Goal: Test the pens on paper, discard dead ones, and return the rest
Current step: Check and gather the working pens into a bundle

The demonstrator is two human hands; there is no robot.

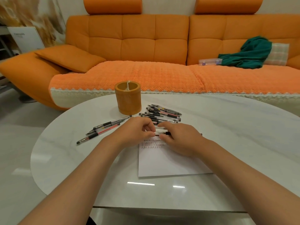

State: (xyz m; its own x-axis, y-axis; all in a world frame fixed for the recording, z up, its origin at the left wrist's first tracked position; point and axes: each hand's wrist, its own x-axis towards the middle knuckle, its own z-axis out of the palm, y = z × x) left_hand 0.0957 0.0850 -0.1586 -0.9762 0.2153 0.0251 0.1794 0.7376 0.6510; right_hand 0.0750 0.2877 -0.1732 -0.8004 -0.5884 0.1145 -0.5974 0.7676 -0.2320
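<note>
My left hand (138, 129) and right hand (179, 139) meet over the top edge of the white sheet of paper (170, 164). Between them I hold one clear-barrelled plastic pen with a black grip (159, 133), lying crosswise just above the rows of small test marks. My left fingertips pinch narrowly on its left end, and my right thumb and fingers curl round the dark grip end. I cannot tell whether a cap is coming off or I am only turning it to write. From my hands, the heap of dark-gripped clear pens (162, 113) sits at twelve to one o'clock, almost touching my knuckles. The smaller row of loose pens (103, 127) lies at nine to ten o'clock, and the squat orange-brown cylindrical pen holder (128, 99) stands at eleven. The worry is mixing: if the pen slips from this light pinch it could roll on the glossy white oval table (235, 127) into the heap, and I would lose track of which is which. Neither hand pins the sheet, so a firm stroke may drag it. A knuckle could also nudge the heap and scatter it.
</note>
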